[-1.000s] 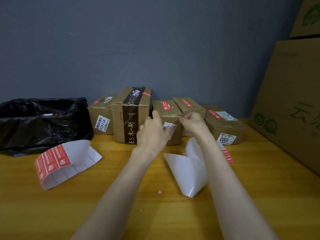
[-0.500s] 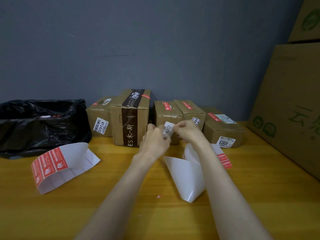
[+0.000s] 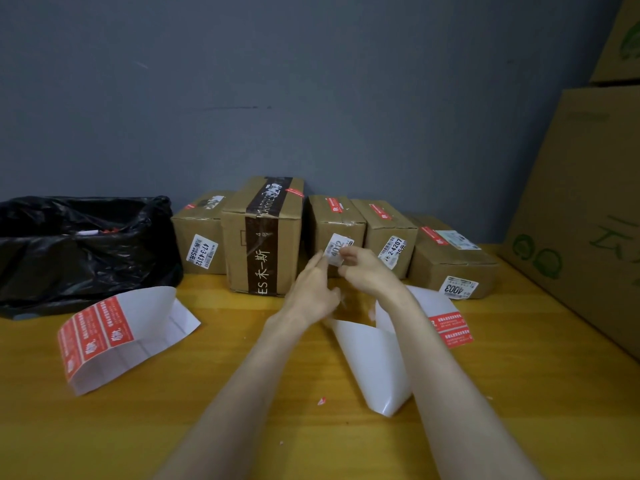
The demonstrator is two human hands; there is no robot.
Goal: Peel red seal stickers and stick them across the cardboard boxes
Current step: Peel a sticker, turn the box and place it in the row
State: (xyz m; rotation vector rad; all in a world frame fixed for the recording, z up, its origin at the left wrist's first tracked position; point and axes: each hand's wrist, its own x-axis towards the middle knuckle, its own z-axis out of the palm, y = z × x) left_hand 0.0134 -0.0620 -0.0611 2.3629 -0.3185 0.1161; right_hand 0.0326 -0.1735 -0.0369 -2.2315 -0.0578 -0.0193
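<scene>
Head view: left hand (image 3: pixel 311 289) and right hand (image 3: pixel 363 271) retreat from the sealed box (image 3: pixel 349 227) — fingertips meet, whether pinching anything I cannot tell.

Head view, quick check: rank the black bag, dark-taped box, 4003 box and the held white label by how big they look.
1. black bag
2. dark-taped box
3. 4003 box, not far behind it
4. white label, smallest by far
</scene>
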